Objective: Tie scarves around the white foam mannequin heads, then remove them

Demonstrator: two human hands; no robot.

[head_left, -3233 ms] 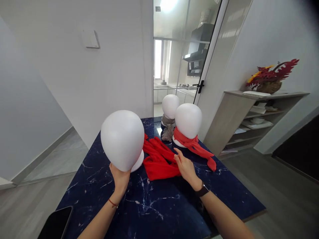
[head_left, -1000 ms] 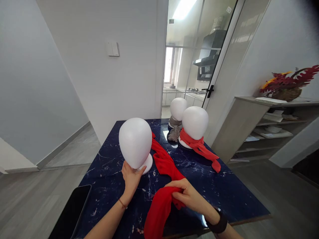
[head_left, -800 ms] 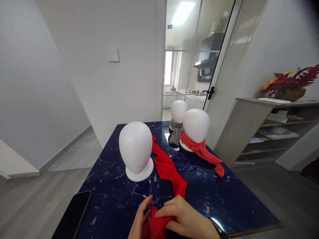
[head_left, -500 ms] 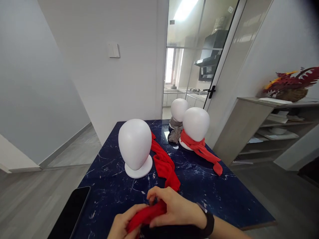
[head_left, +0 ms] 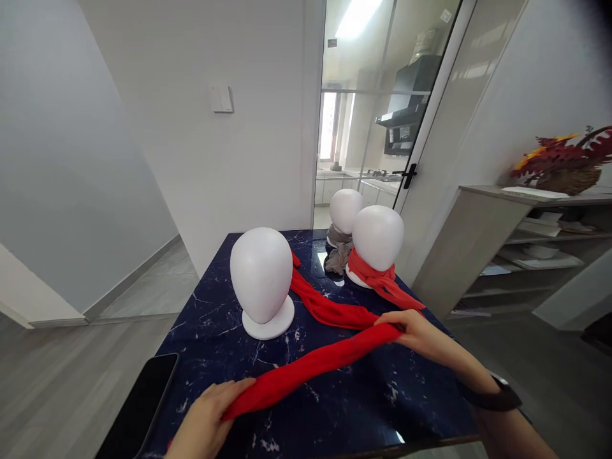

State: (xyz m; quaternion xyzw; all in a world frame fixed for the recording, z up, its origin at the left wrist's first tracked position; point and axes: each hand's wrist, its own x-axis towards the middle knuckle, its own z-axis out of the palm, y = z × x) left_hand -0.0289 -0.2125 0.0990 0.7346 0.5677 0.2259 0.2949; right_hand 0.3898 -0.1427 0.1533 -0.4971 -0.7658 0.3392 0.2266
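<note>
A red scarf [head_left: 310, 370] stretches in a gathered strip between my two hands, above the table's front part. My left hand [head_left: 208, 411] is closed round it at the lower left. At the right, my right hand [head_left: 411, 328] pinches it, and the scarf runs on from there back across the table. Its far part lies behind a bare white mannequin head [head_left: 261, 274] on a round base, which hides some of it. Further back stand a mannequin head [head_left: 378, 236] with a coral-red scarf [head_left: 375, 274] round its neck and another head [head_left: 346, 209] with a grey-brown scarf [head_left: 339, 252].
The dark blue marbled table [head_left: 205, 331] meets the wall at its back edge. A black phone [head_left: 138, 408] lies at its left edge. Behind is a glass door [head_left: 363, 127]. A shelf unit [head_left: 502, 248] stands at the right, with a flower basket [head_left: 564, 175] on top.
My right hand has moved right and away from my left hand, drawing the red scarf out into a long strip. My left hand has shifted a little left.
</note>
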